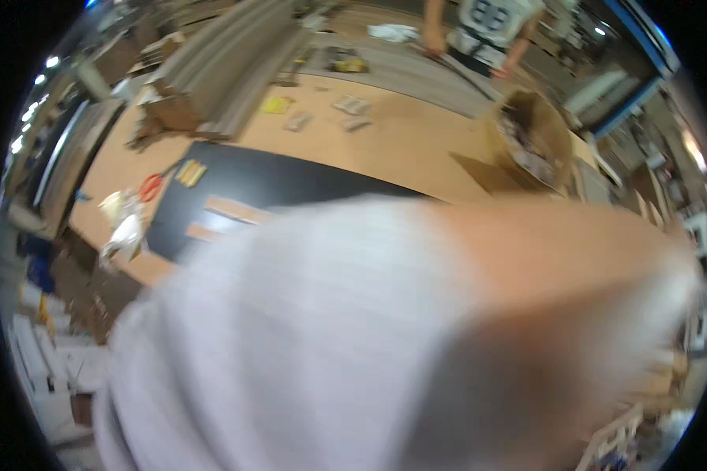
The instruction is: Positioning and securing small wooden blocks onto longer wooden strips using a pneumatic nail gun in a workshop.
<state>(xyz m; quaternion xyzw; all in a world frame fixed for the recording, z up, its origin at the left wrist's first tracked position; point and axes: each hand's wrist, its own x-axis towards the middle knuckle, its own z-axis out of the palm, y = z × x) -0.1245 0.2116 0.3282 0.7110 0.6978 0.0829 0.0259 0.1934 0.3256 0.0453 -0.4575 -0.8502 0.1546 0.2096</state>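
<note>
Your blurred pale sleeve fills lower centre, bare arm running to the right of frame. Worktop behind, across upper centre. Black panel on it, centre-left, just above your sleeve in frame; far edge slants down to the right, rest hidden, long axis unconfirmed. Wood-tone strips on its left part. Neither hand shows: can't tell if fingers are apart, together or clamped, nor which is nearer.
</note>
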